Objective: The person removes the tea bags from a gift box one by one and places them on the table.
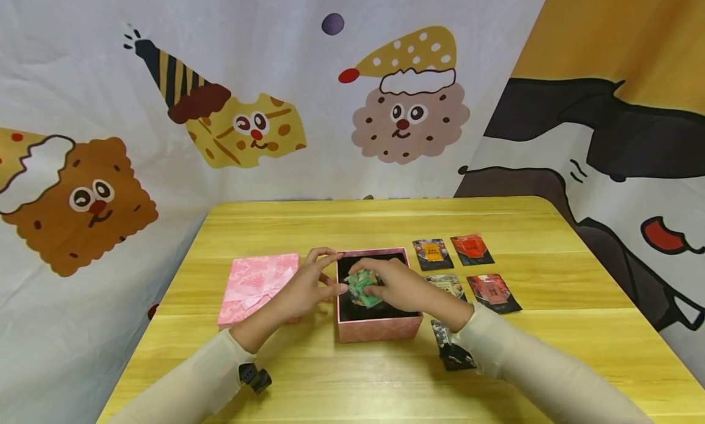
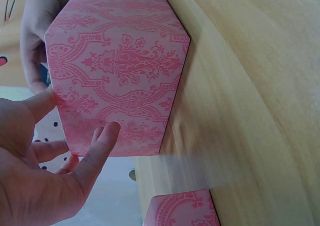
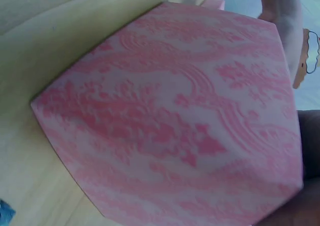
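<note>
We see an open pink box with a black lining near the middle of the desk, slightly toward the front edge. The right hand is over the box opening, fingers curled round a green packet held just above the lining. The left hand is at the box's left wall; its thumb and fingertips meet the packet's left edge, so we log both hands as pinching the packet.

The lid, pink with a bow, lies flat just left of the box, partly under the left forearm.

Right of the box, toward the desk's right edge, we count four flat packets in view: one orange-labelled, one red, one dark red and one pale beside the right wrist. A dark packet lies under the right sleeve, near the front edge.

Both wrist views show only the patterned outer wall of the box on the wood.
</note>
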Available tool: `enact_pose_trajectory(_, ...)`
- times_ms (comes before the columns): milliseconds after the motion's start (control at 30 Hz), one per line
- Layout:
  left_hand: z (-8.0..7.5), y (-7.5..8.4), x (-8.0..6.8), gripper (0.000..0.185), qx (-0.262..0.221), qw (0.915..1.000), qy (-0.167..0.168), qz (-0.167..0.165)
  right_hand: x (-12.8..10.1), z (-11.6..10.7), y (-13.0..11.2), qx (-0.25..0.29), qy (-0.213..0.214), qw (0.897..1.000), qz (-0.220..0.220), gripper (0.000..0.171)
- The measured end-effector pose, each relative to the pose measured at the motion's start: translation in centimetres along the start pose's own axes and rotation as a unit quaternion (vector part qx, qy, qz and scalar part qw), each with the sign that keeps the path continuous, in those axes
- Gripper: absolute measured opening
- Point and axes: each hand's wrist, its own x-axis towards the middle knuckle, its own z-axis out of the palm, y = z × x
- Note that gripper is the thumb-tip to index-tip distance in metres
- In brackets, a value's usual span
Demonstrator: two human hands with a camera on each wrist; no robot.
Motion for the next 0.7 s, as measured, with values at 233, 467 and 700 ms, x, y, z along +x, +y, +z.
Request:
enact_pose_trajectory(233, 0.1, 0.0, 0.0, 0.07, -0.007, 1.0, -0.001, -0.005, -0.9, -1.3, -0.1, 0.013, 0.015, 1.0, 0.012, 0.042)
enact_pose_trajectory(467, 0.2, -0.1, 0.1, 0.07, -0.016, 0.9998, 0.003, -0.008, -2.0, -2.2, 0.3, 0.032, 0.033, 0.999, 0.023, 0.043)
enact_pose_trajectory(700, 0.2, -0.1, 0.2, 0.069, -0.016, 0.9999, 0.006, -0.001, -2.9, -3.0, 1.1, 0.051, 0.039, 0.997, 0.03, 0.042)
